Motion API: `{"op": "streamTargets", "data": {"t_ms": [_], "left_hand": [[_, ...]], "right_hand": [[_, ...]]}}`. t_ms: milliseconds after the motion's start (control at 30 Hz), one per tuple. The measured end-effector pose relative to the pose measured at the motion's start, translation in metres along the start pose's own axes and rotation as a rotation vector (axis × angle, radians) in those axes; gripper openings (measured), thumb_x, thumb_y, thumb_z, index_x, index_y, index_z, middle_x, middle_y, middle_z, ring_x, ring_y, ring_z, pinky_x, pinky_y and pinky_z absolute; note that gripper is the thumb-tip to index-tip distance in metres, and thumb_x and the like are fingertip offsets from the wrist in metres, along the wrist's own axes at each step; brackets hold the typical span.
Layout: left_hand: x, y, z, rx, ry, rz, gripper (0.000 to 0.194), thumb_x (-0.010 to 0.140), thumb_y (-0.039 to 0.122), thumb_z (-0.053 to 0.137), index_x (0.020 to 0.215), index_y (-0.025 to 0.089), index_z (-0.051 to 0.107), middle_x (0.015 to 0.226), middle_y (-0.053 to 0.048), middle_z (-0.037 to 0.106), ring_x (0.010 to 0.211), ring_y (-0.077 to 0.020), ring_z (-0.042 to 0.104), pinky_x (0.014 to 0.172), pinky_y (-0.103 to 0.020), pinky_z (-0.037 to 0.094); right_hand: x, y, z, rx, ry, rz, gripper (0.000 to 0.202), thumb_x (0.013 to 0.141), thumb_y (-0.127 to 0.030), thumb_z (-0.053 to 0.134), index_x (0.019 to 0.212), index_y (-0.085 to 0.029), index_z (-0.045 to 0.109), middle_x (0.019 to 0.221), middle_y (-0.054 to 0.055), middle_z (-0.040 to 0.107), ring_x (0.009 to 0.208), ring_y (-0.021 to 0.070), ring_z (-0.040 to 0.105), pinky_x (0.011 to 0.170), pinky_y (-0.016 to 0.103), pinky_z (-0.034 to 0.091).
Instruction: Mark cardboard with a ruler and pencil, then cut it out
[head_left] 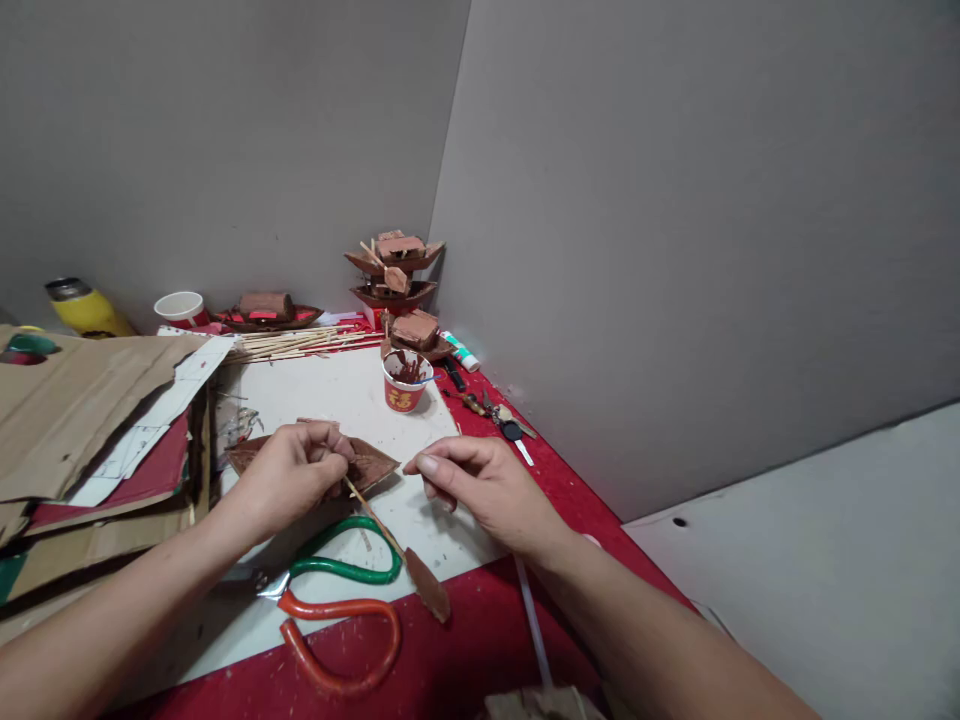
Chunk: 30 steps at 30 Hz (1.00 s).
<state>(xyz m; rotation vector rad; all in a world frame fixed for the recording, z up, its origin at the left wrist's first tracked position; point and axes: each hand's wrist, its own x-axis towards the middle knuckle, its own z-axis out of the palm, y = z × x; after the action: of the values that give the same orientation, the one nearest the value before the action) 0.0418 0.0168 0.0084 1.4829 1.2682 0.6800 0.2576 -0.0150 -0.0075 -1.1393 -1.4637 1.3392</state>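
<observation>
Above the white board (337, 385), the left hand (300, 468) pinches the thin shaft of a brown miniature paddle (426, 585), its blade slanting over the near edge. The right hand (484, 492) holds thumb and fingertips close together; whether they grip anything, I cannot tell. Behind the left hand lies a model boat (376, 464); scissors (349, 572) straddle the near edge.
</observation>
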Motion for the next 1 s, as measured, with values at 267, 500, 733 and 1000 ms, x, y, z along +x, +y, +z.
{"op": "streamTargets", "data": {"t_ms": [267, 500, 733, 1000], "left_hand": [[0.006, -0.004, -0.003, 0.000, -0.034, 0.015, 0.013, 0.067, 0.028, 0.058, 0.073, 0.016, 0.059, 0.051, 0.005, 0.052, 0.044, -0.0064, 0.039, 0.039, -0.015, 0.028], [0.008, -0.003, -0.002, -0.024, -0.048, 0.026, 0.015, 0.066, 0.030, 0.058, 0.071, 0.016, 0.057, 0.051, 0.006, 0.052, 0.043, -0.0062, 0.040, 0.041, -0.017, 0.029], [0.010, -0.010, -0.002, 0.015, -0.047, 0.079, 0.012, 0.069, 0.027, 0.055, 0.074, 0.017, 0.058, 0.053, 0.006, 0.052, 0.047, -0.0077, 0.042, 0.046, -0.019, 0.032], [0.007, -0.015, -0.002, -0.010, -0.044, 0.096, 0.011, 0.069, 0.027, 0.054, 0.072, 0.017, 0.057, 0.057, 0.005, 0.052, 0.047, -0.0080, 0.042, 0.046, -0.020, 0.032]], "right_hand": [[0.000, 0.001, 0.000, -0.007, 0.000, -0.003, 0.040, 0.080, -0.051, 0.066, 0.078, -0.012, 0.071, 0.058, -0.001, 0.058, 0.050, 0.0081, 0.044, 0.048, 0.021, 0.036], [0.001, 0.002, 0.001, -0.040, -0.003, 0.009, 0.040, 0.080, -0.051, 0.065, 0.077, -0.012, 0.071, 0.057, -0.001, 0.056, 0.051, 0.0084, 0.045, 0.049, 0.021, 0.036], [0.002, 0.003, 0.002, -0.066, -0.010, 0.020, 0.041, 0.080, -0.053, 0.065, 0.073, -0.013, 0.068, 0.059, 0.000, 0.057, 0.051, 0.0087, 0.044, 0.050, 0.022, 0.035], [0.001, 0.006, 0.004, -0.084, -0.034, -0.008, 0.040, 0.083, -0.051, 0.063, 0.071, -0.013, 0.066, 0.058, -0.001, 0.055, 0.051, 0.0086, 0.044, 0.050, 0.021, 0.034]]}}
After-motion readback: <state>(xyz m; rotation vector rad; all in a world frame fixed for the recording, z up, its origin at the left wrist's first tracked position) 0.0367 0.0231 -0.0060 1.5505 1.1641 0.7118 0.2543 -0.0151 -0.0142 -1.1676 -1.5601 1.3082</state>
